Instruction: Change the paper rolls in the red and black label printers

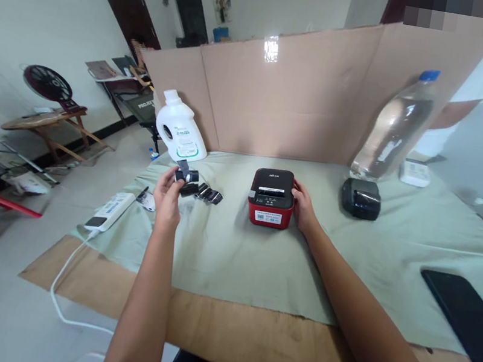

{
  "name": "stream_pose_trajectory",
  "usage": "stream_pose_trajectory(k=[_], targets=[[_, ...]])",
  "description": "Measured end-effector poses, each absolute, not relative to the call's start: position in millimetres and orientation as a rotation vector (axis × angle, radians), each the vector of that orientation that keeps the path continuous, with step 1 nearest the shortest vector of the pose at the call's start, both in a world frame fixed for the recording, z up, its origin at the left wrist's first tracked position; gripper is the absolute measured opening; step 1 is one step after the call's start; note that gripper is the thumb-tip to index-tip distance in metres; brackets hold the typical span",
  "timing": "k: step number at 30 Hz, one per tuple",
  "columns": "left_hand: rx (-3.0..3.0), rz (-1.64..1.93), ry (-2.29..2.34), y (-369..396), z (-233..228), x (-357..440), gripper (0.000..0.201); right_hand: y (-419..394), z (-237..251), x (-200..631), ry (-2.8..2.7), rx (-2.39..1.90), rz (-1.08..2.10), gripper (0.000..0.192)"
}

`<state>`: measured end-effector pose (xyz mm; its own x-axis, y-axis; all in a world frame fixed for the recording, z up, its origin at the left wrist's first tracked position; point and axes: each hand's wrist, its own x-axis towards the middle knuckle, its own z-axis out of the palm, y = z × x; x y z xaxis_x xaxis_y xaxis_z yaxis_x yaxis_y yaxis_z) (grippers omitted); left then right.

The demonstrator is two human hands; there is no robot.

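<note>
A small label printer (270, 198), with a black top and a red base, stands on the green cloth in front of me. My right hand (304, 206) is against its right side, fingers partly hidden behind it. Off to the left, my left hand (169, 194) pinches a glossy black bundle (190, 176) that looks like a folded cable. A second dark, shiny bundle (210, 194) lies on the cloth just right of that hand; whether the two are joined I cannot tell.
A white power strip (112, 211) lies at the left edge. Behind stand a white jug (180, 128), a cardboard screen (281, 102) and a large clear bottle (396, 129). To the right are a black wrapped object (361, 199), a white box (415, 173) and a phone (467, 321).
</note>
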<state>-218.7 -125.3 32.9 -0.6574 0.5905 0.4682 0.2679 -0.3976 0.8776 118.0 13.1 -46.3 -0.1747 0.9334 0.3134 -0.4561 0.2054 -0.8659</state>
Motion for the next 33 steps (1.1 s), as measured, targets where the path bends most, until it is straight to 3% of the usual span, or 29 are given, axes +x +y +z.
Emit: stream_pose_trajectory(k=[5,9,18,33], targets=[[1.456,1.987,1.923,-159,36,-238,0.041,15,-47,118,-1.151,-0.571,1.351,0.049],[1.836,1.440,2.366,-183,32,-249,0.045,17,-48,119,-1.147,-0.576,1.366,0.049],[1.985,0.747,2.479,-183,8,-251,0.040,9,-39,118,-1.147,-0.588,1.371,0.050],[2.094,0.664,2.499,-184,7,-234,0.024,3,-30,117,-1.178,-0.620,1.361,0.051]])
